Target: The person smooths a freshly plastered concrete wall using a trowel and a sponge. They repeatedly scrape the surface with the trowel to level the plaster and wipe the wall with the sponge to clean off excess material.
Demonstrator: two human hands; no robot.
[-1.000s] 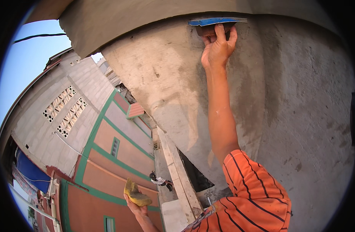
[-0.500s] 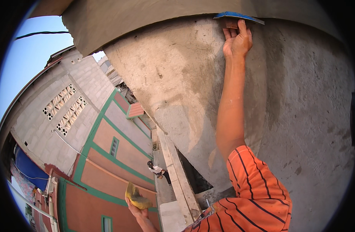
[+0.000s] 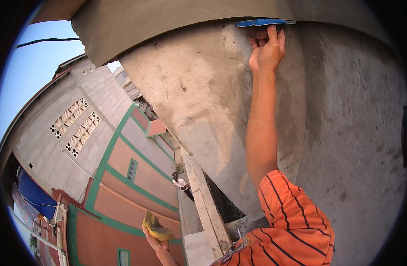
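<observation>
My right hand (image 3: pixel 268 51), raised overhead, grips the handle of a blue plastering float (image 3: pixel 265 22). The float's flat face lies along the lower edge of the smooth grey plaster band (image 3: pixel 177 20) at the top. Its handle is mostly hidden behind my fingers. Low in the view, my left hand (image 3: pixel 157 241) is closed around a worn yellow sponge (image 3: pixel 158 228), away from the wall. Beneath the band, the rough wall (image 3: pixel 194 75) has darker, damp-looking patches around my right arm.
A long plank (image 3: pixel 201 195) runs along the wall's foot beside a dark opening (image 3: pixel 223 201). Farther down, another person (image 3: pixel 183 184) is in the passage. Across it stands a building (image 3: pixel 128 190) with green trim. A cable (image 3: pixel 48 41) crosses the sky.
My right hand and the float have shifted a little to the left along the plaster edge. My left hand keeps hold of the sponge, nearly still. The person below has moved slightly.
</observation>
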